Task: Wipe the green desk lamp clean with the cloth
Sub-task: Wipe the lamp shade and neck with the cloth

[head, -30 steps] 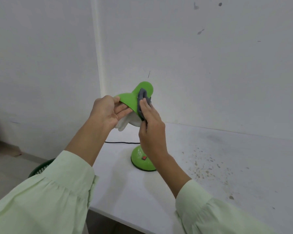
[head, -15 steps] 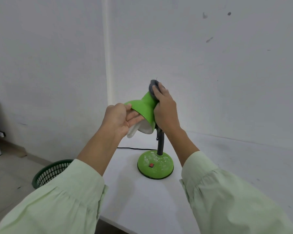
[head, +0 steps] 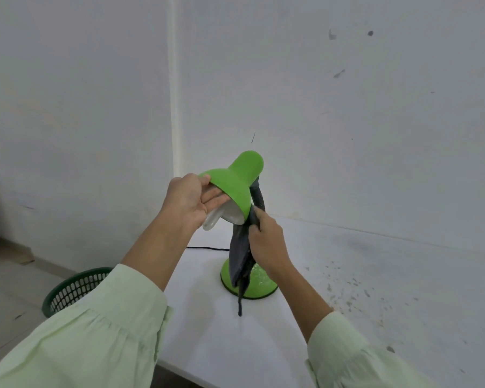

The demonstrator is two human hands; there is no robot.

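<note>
The green desk lamp (head: 237, 182) stands on the white table (head: 375, 275), its shade tilted down to the left over a white bulb (head: 212, 219). My left hand (head: 189, 200) grips the shade's rim, fingers under its edge. The lamp's dark neck (head: 259, 198) rises behind the shade from a round green base (head: 261, 284). My right hand (head: 266, 240) is closed on a dark grey cloth (head: 240, 256), just below the shade and against the neck. The cloth hangs down in front of the base, and its tip reaches the tabletop.
A black cord (head: 207, 248) runs left from the lamp along the wall. A dark green mesh basket (head: 73, 287) sits on the floor left of the table. Brown specks dot the tabletop at the right. White walls meet in a corner behind the lamp.
My right hand has come down from the top of the shade to the neck below it, and the cloth now hangs loose over the base. My left hand still holds the rim.
</note>
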